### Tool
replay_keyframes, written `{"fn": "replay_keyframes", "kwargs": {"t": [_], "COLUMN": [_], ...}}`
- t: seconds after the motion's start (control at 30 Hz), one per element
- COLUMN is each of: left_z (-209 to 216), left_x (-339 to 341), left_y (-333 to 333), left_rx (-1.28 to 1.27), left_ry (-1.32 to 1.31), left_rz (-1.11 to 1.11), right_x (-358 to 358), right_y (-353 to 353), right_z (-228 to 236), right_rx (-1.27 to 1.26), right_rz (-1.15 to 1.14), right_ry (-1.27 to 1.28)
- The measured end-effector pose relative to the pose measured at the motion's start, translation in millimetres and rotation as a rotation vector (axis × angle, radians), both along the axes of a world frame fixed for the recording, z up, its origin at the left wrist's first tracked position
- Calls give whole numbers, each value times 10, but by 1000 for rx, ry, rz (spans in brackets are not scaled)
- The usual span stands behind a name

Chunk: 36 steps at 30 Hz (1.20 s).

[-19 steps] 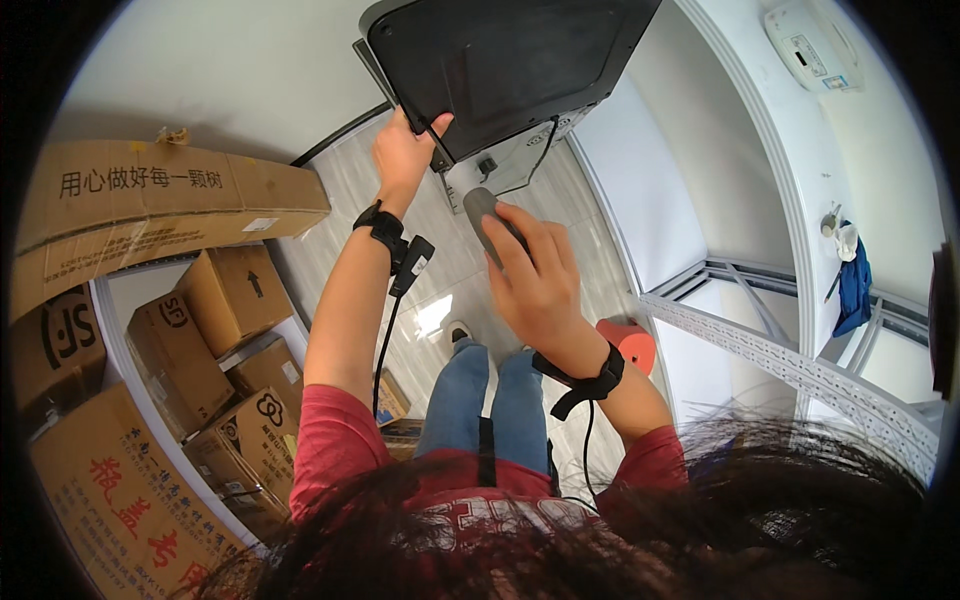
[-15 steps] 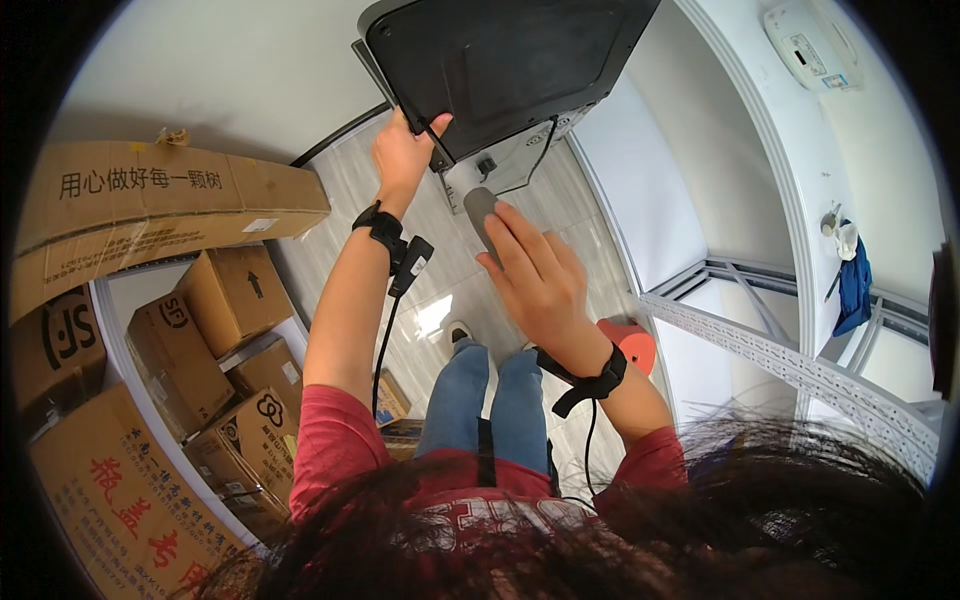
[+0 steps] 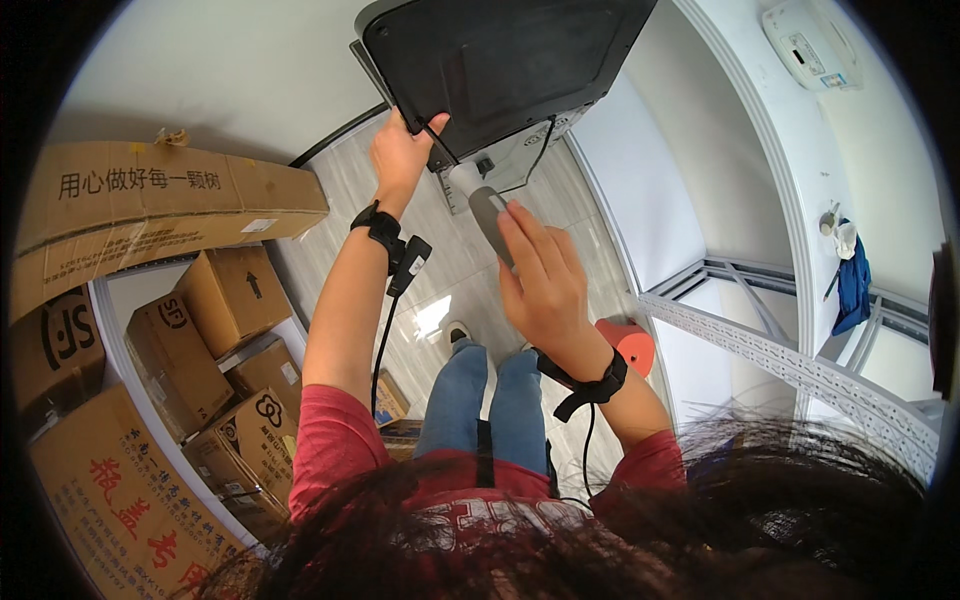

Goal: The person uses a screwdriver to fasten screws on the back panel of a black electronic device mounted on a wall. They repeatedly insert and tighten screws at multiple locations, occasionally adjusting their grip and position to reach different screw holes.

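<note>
One grey-handled screwdriver (image 3: 489, 217) with a whitish collar and thin dark shaft slants up to the lower left corner of a flat, round-cornered black panel (image 3: 505, 70); whether its tip touches cannot be told. The right hand (image 3: 545, 290) grasps the handle, fingers along it. The left hand (image 3: 400, 155) clasps the panel's corner, its thumb near the shaft. Below lies a shiny pale grey floor (image 3: 460, 275); brown cardboard boxes (image 3: 240, 285) stand along the left.
</note>
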State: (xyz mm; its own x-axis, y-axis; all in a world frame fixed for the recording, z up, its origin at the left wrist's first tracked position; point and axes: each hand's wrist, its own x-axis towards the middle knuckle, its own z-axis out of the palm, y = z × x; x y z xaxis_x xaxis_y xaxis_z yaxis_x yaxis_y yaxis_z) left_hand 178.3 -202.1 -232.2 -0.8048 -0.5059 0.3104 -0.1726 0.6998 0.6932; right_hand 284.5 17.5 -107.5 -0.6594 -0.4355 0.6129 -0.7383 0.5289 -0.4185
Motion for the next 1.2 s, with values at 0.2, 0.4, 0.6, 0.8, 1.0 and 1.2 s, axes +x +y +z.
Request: {"fn": "replay_keyframes", "kwargs": {"t": [0.2, 0.4, 0.6, 0.8, 1.0, 1.2], "left_z": [13, 53, -3, 13, 25, 6], "left_x": [-11, -2, -5, -10, 6, -6], "left_y": [5, 33, 2, 13, 19, 19], "left_rx": [-19, 14, -33, -47, -34, -29], "left_ry": [-34, -26, 0, -6, 0, 12], "left_rz": [6, 9, 15, 10, 2, 7], "right_x": [37, 10, 11, 46, 27, 56], "right_y": [86, 94, 71, 110, 114, 110], "right_z": [10, 8, 35, 28, 69, 51], "right_rx": [127, 114, 7, 33, 57, -36], "right_rz": [33, 68, 25, 56, 94, 20], "right_ry": [-90, -5, -62, -131, -30, -149]}}
